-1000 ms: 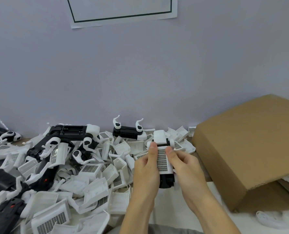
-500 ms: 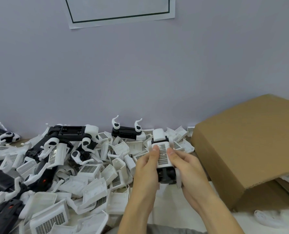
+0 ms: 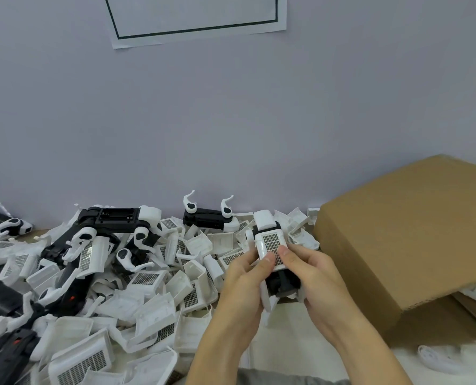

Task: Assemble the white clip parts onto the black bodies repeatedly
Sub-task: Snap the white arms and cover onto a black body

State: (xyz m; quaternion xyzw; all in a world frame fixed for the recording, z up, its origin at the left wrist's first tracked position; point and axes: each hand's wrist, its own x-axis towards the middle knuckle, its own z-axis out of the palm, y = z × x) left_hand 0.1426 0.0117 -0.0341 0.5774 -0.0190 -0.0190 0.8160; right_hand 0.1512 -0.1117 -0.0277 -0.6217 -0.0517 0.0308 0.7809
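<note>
My left hand (image 3: 243, 284) and my right hand (image 3: 318, 276) both grip one black body (image 3: 282, 283) held above the table. A white clip part with a grid panel (image 3: 270, 241) lies on top of the body, and both thumbs press on its near end. The body's lower part is hidden between my palms. A heap of loose white clip parts (image 3: 148, 282) covers the table to the left. More black bodies (image 3: 117, 218) lie at the back of that heap.
A large cardboard box (image 3: 414, 232) stands tilted on the right, close to my right hand. A grey wall with a paper sheet (image 3: 198, 18) rises right behind the heap. A small white part (image 3: 434, 359) lies at the lower right.
Both hands have tilted the body, so its far end points further away and up. My thumbs have slid along the gridded clip part toward its near end.
</note>
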